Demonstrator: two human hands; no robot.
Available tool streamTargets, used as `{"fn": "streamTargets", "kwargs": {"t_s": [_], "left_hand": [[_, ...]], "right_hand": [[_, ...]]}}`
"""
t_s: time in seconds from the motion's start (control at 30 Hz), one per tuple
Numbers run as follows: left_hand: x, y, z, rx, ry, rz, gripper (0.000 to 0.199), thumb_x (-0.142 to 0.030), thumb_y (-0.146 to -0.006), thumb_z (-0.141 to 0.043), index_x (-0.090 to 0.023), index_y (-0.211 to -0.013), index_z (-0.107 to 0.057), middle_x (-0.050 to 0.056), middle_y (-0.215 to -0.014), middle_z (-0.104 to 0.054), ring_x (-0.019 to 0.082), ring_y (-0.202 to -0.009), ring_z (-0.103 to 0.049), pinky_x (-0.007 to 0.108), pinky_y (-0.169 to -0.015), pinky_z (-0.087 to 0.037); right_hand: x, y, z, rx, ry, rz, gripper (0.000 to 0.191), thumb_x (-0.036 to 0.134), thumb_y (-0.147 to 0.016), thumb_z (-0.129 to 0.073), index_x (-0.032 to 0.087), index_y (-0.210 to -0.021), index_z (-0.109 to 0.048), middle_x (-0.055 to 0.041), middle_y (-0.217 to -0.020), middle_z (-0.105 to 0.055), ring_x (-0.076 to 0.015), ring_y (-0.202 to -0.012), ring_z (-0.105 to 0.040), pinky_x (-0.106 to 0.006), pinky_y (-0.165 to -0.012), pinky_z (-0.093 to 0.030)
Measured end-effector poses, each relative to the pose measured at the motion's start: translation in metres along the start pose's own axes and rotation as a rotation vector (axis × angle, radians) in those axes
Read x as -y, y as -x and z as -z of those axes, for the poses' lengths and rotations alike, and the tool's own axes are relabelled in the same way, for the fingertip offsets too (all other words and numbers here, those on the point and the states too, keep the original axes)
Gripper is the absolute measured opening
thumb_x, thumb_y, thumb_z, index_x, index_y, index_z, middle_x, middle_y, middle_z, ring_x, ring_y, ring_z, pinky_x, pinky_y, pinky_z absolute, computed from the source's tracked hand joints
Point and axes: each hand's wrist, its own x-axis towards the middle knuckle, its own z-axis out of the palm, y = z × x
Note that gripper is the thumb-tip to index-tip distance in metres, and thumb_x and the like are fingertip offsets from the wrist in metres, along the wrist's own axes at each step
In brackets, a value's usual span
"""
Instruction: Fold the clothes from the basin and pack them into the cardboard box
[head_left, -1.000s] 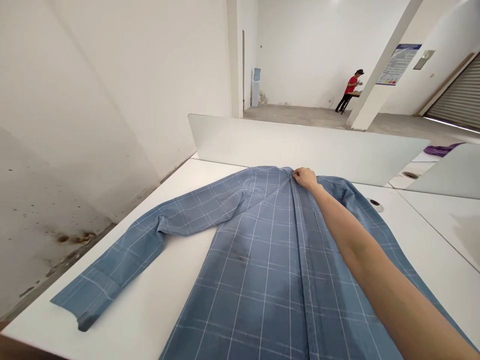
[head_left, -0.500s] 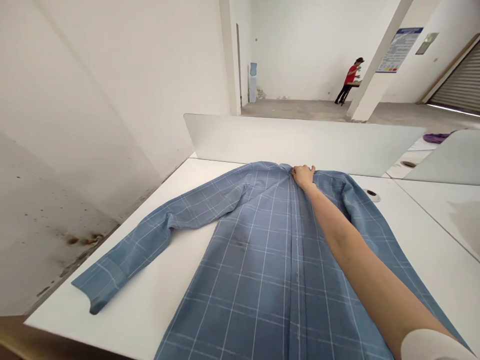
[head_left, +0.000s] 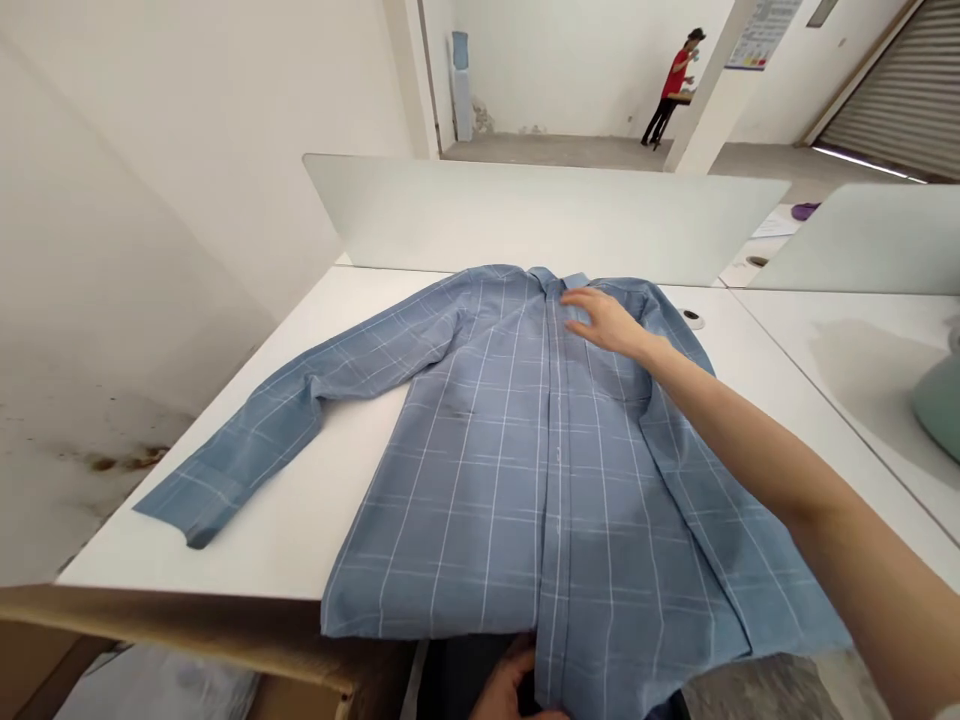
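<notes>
Shirt (head_left: 480, 440): front-up on the worktop (head_left: 311, 520), overhanging its near edge, likely keeping the hem reachable.
Right hand (head_left: 604, 322): fingers open towards the worktop's far side.
Left hand (head_left: 506, 692): below the worktop's near edge; grip unclear.

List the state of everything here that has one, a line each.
Shirt: spread on the table, front up, hem over the edge.
Sleeve on the wall side: stretched out, creased midway.
Right hand: open, near the collar.
Left hand: at the hem, grip unclear.
Divider: upright.
Roller shutter: lowered, light showing beneath.
</notes>
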Motion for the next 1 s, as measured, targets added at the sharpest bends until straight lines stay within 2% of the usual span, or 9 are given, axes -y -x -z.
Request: {"fn": "streamTargets", "kwargs": {"t_s": [0.13, 0.23, 0.33, 0.4, 0.47, 0.57, 0.67, 0.87, 1.0], "left_hand": [[0.006, -0.005, -0.008, -0.024, 0.119, -0.155, 0.046, -0.055, -0.068, -0.071, -0.018, -0.095, -0.073, 0.011, -0.115, -0.066, 0.030, -0.111, -0.056, 0.045, -0.105, -0.034], [0.011, -0.014, -0.010, -0.116, 0.290, -0.154, 0.052, -0.056, -0.067, -0.073, -0.016, -0.101, -0.071, 0.012, -0.107, -0.068, 0.029, -0.104, -0.060, 0.045, -0.101, -0.037], [0.014, -0.021, -0.012, -0.148, 0.481, -0.205, 0.065, -0.054, -0.057, -0.081, -0.018, -0.109, -0.067, 0.014, -0.118, -0.063, 0.031, -0.114, -0.055, 0.045, -0.103, -0.036], [0.013, -0.024, -0.016, -0.114, 0.567, -0.258, 0.070, -0.052, -0.054, -0.083, -0.019, -0.113, -0.065, 0.014, -0.124, -0.060, 0.032, -0.122, -0.049, 0.045, -0.106, -0.033], [0.012, -0.027, -0.021, -0.115, 0.603, -0.239, 0.073, -0.050, -0.050, -0.085, -0.018, -0.113, -0.066, 0.014, -0.122, -0.061, 0.033, -0.123, -0.048, 0.047, -0.108, -0.031], [0.010, -0.031, -0.029, -0.189, 0.637, -0.166, 0.069, -0.052, -0.053, -0.084, -0.017, -0.111, -0.068, 0.015, -0.121, -0.063, 0.033, -0.120, -0.052, 0.047, -0.109, -0.030], [0.009, -0.034, -0.035, -0.169, 0.603, -0.155, 0.065, -0.055, -0.060, -0.079, -0.017, -0.112, -0.067, 0.014, -0.122, -0.063, 0.031, -0.120, -0.053, 0.045, -0.110, -0.030], [-0.006, -0.038, -0.053, 0.021, 0.233, -0.052, 0.086, -0.074, -0.051, -0.071, -0.012, -0.110, -0.069, 0.017, -0.118, -0.065, 0.034, -0.123, -0.050, 0.045, -0.112, -0.025], [-0.024, -0.035, -0.053, 0.182, -0.118, -0.037, 0.078, -0.075, -0.063, -0.061, -0.016, -0.114, -0.067, 0.014, -0.118, -0.065, 0.032, -0.123, -0.050, 0.044, -0.110, -0.029]], "right_hand": [[0.049, 0.100, 0.030, 0.117, -0.079, 0.069, 0.033, 0.033, -0.090, -0.047, 0.020, -0.117, -0.060, -0.0060, -0.122, -0.060, -0.0217, -0.114, -0.055, -0.042, -0.099, -0.045], [0.076, 0.171, 0.042, 0.125, -0.085, 0.013, 0.030, 0.034, -0.092, -0.046, 0.022, -0.115, -0.061, -0.0056, -0.121, -0.061, -0.0214, -0.112, -0.057, -0.041, -0.095, -0.049], [0.095, 0.229, 0.041, 0.062, -0.057, -0.084, 0.027, 0.032, -0.092, -0.045, 0.023, -0.111, -0.062, -0.0059, -0.120, -0.061, -0.0218, -0.112, -0.057, -0.041, -0.095, -0.049], [0.104, 0.260, 0.034, 0.009, -0.010, -0.143, 0.025, 0.031, -0.093, -0.045, 0.023, -0.109, -0.062, -0.0062, -0.120, -0.061, -0.0225, -0.114, -0.056, -0.044, -0.099, -0.047], [0.110, 0.285, 0.022, -0.020, 0.052, -0.177, 0.026, 0.032, -0.093, -0.046, 0.023, -0.111, -0.061, -0.0068, -0.126, -0.058, -0.0237, -0.119, -0.053, -0.049, -0.105, -0.040], [0.114, 0.306, 0.009, 0.000, 0.142, -0.195, 0.037, 0.037, -0.093, -0.045, 0.024, -0.127, -0.053, -0.0076, -0.141, -0.045, -0.0260, -0.131, -0.042, -0.055, -0.110, -0.031], [0.111, 0.313, 0.008, 0.071, 0.170, -0.196, 0.047, 0.040, -0.094, -0.042, 0.028, -0.139, -0.042, -0.0059, -0.149, -0.035, -0.0264, -0.137, -0.032, -0.056, -0.112, -0.027], [0.075, 0.324, 0.028, 0.114, 0.108, -0.171, 0.046, 0.038, -0.095, -0.039, 0.029, -0.140, -0.042, -0.0038, -0.147, -0.037, -0.0249, -0.136, -0.033, -0.054, -0.113, -0.028], [0.056, 0.332, 0.041, 0.110, 0.039, -0.186, 0.047, 0.038, -0.095, -0.040, 0.028, -0.140, -0.043, -0.0038, -0.145, -0.040, -0.0247, -0.135, -0.035, -0.050, -0.113, -0.030]]}}
